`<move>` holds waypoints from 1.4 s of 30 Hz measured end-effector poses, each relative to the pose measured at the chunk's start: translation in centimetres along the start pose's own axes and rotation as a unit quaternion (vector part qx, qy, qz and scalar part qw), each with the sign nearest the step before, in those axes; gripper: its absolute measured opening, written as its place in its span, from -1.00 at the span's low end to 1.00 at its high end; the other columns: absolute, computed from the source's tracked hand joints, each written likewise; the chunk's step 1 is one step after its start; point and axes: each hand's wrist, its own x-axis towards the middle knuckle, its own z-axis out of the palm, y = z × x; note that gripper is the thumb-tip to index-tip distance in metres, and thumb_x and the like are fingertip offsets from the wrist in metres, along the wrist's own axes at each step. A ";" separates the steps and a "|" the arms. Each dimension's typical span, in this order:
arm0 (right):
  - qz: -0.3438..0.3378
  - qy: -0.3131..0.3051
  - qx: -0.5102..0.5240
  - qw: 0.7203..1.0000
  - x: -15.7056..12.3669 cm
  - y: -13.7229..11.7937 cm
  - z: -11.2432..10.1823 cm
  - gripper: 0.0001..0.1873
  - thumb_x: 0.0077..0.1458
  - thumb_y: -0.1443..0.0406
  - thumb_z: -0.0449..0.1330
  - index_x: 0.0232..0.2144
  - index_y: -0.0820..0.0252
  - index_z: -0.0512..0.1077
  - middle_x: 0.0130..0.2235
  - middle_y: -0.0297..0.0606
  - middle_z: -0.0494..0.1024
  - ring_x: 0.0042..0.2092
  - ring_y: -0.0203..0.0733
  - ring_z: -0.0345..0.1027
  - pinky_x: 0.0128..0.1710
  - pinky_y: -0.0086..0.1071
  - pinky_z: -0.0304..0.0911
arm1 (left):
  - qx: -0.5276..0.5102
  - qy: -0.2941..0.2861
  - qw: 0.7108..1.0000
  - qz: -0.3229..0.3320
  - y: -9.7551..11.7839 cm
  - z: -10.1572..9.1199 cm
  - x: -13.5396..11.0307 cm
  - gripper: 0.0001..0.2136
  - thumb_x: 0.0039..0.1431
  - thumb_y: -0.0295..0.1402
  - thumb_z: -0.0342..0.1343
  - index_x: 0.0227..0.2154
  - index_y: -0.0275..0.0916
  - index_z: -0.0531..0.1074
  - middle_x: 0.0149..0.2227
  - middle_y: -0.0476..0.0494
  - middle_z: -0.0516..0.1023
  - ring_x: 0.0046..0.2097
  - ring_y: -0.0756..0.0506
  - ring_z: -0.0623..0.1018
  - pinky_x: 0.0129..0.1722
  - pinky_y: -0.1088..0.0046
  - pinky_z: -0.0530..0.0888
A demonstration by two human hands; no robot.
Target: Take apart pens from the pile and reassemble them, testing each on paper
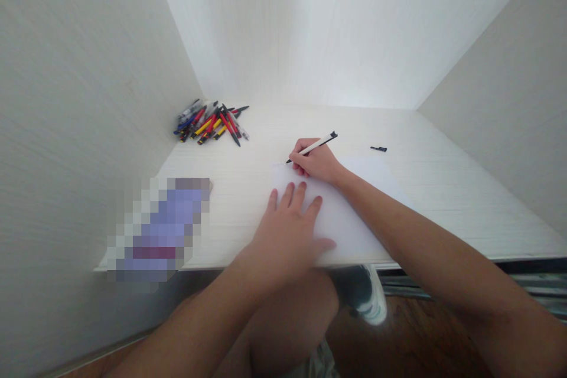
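Observation:
A sheet of white paper [349, 233] lies on the pale desk [239, 189], near its front edge. My right hand [315, 160] is closed around a white pen [315, 145] with black ends. The pen slants, its dark tip down at the paper's upper left, where faint marks show. Fingers spread, my left hand [292, 224] lies flat on the paper, below and left of the right hand. To the right, beyond the paper's top edge, a small black pen cap [378, 149] rests on the desk.
At the back left is a heap of pens [212, 123] in red, yellow, blue and clear. A blurred-out, pixelated object [170, 224] lies at the left front. Pale panels [292, 29] enclose the desk at the back and both sides.

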 end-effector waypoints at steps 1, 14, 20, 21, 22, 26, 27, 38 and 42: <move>0.002 0.002 0.001 1.000 0.0 0.0 0.0 -0.87 0.07 0.36 0.20 -0.51 0.22 0.40 -0.56 -0.30 0.51 -0.56 -0.36 0.31 -0.58 -0.50 0.16 | -0.001 0.001 1.000 0.000 0.0 0.0 0.0 -0.25 0.34 0.12 -0.01 0.43 -0.27 0.17 0.49 -0.52 0.00 0.49 -0.49 0.01 0.41 -0.22 0.02; -0.007 -0.003 -0.001 1.000 0.0 -0.1 -0.1 -0.87 0.07 0.36 0.19 -0.52 0.21 0.39 -0.56 -0.30 0.52 -0.58 -0.36 0.31 -0.58 -0.49 0.19 | -0.005 0.002 1.000 0.001 -0.1 0.4 0.1 -0.24 0.34 0.13 -0.01 0.43 -0.25 0.16 0.50 -0.51 -0.03 0.49 -0.50 0.00 0.40 -0.23 0.03; 0.000 -0.003 0.001 1.000 0.0 -0.1 0.0 -0.87 0.07 0.36 0.20 -0.52 0.21 0.39 -0.57 -0.31 0.52 -0.60 -0.37 0.30 -0.60 -0.48 0.18 | -0.006 0.005 1.000 0.002 0.0 0.2 -0.1 -0.25 0.34 0.12 -0.01 0.43 -0.25 0.16 0.50 -0.49 -0.01 0.49 -0.50 0.01 0.40 -0.23 0.03; 0.000 -0.004 0.000 1.000 0.0 -0.1 0.0 -0.86 0.08 0.36 0.19 -0.51 0.21 0.39 -0.57 -0.30 0.52 -0.59 -0.37 0.30 -0.60 -0.48 0.18 | -0.006 0.002 1.000 0.002 -0.1 0.2 -0.1 -0.25 0.34 0.12 0.00 0.43 -0.25 0.16 0.50 -0.50 -0.02 0.49 -0.50 0.01 0.40 -0.23 0.03; -0.001 -0.004 0.000 1.000 0.0 -0.2 0.0 -0.86 0.08 0.36 0.19 -0.51 0.21 0.39 -0.57 -0.30 0.52 -0.59 -0.36 0.30 -0.60 -0.49 0.18 | -0.006 0.000 1.000 0.002 -0.1 0.1 -0.1 -0.25 0.34 0.12 0.00 0.43 -0.26 0.16 0.50 -0.50 -0.02 0.49 -0.50 0.01 0.40 -0.23 0.03; -0.001 -0.010 0.000 1.000 -0.1 -0.3 -0.1 -0.87 0.08 0.35 0.19 -0.51 0.21 0.39 -0.57 -0.31 0.52 -0.61 -0.37 0.29 -0.61 -0.49 0.17 | -0.005 0.000 1.000 0.002 -0.1 0.2 0.0 -0.25 0.34 0.12 0.00 0.42 -0.26 0.17 0.50 -0.50 -0.01 0.49 -0.50 0.00 0.39 -0.22 0.04; -0.002 -0.009 0.000 1.000 -0.1 -0.4 -0.1 -0.87 0.08 0.35 0.19 -0.51 0.21 0.39 -0.57 -0.32 0.52 -0.61 -0.37 0.29 -0.61 -0.49 0.16 | -0.005 0.001 1.000 0.001 -0.1 0.2 0.0 -0.25 0.33 0.12 0.01 0.42 -0.25 0.17 0.50 -0.50 -0.01 0.49 -0.50 0.00 0.39 -0.22 0.04; -0.003 -0.006 -0.006 1.000 0.0 -0.2 -0.2 -0.86 0.09 0.35 0.19 -0.51 0.21 0.40 -0.55 -0.30 0.52 -0.55 -0.35 0.32 -0.57 -0.50 0.20 | 0.002 -0.012 1.000 0.001 0.0 -0.3 -0.2 -0.26 0.35 0.10 0.00 0.43 -0.27 0.16 0.49 -0.51 -0.01 0.49 -0.50 0.02 0.40 -0.21 0.03; -0.005 -0.003 -0.004 1.000 0.0 -0.2 -0.2 -0.85 0.08 0.35 0.19 -0.52 0.20 0.39 -0.57 -0.31 0.51 -0.56 -0.36 0.30 -0.58 -0.50 0.19 | -0.002 -0.001 1.000 0.004 -0.2 0.1 -0.1 -0.25 0.34 0.12 0.00 0.43 -0.26 0.17 0.50 -0.50 -0.03 0.49 -0.50 0.01 0.40 -0.22 0.03</move>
